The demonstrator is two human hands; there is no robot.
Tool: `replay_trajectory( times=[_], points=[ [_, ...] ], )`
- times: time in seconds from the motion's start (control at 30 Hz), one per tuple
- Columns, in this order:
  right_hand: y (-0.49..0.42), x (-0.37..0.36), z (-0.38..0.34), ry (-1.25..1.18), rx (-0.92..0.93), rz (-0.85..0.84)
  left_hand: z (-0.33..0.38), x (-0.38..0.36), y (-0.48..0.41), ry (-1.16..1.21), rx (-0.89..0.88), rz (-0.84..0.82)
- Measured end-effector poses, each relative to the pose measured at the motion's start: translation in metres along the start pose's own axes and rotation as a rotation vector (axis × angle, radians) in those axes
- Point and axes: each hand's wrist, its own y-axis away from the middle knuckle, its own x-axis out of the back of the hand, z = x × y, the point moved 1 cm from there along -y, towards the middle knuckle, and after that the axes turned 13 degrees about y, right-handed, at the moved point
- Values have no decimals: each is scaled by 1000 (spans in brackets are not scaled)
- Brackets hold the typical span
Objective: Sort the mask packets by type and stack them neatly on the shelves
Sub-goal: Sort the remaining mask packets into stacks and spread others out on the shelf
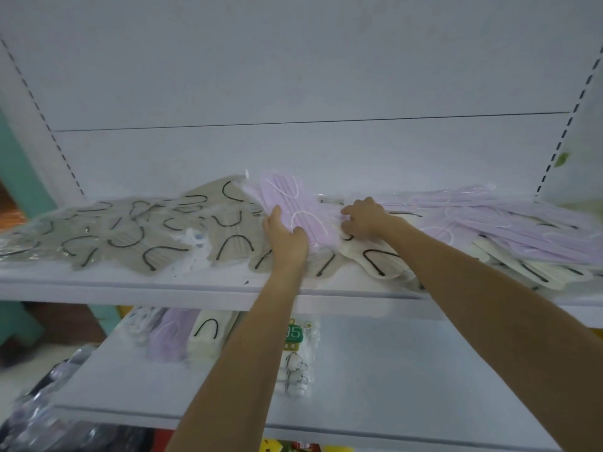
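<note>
On the upper shelf (130, 283), a lilac packet (293, 203), judged light, limp and slippery, is being gripped at its near edge by the left hand (285, 238), while whether the curled fingers of the right hand (362, 220) are grasping anything is not being shown.

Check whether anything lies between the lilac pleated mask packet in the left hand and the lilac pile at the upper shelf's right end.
Yes: the right hand lies between the lilac pleated mask packet, held by the left hand, and the lilac pile, resting on cream mask packets with black loops.
</note>
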Motion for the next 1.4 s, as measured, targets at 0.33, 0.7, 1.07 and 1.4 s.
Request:
replay_trajectory(
  times=[0.33,0.7,1.07,1.4],
  points=[
    [10,-1,15,-416,-297,336,0,1,1,5,13,17],
    [56,14,-27,-634,111,137,3,-5,-2,69,23,-133],
    [113,-8,54,-29,-448,123,0,-8,8,-284,-460,-297],
    [116,-16,57,-556,-398,455,-3,-6,1,-37,-100,-335]
  ],
)
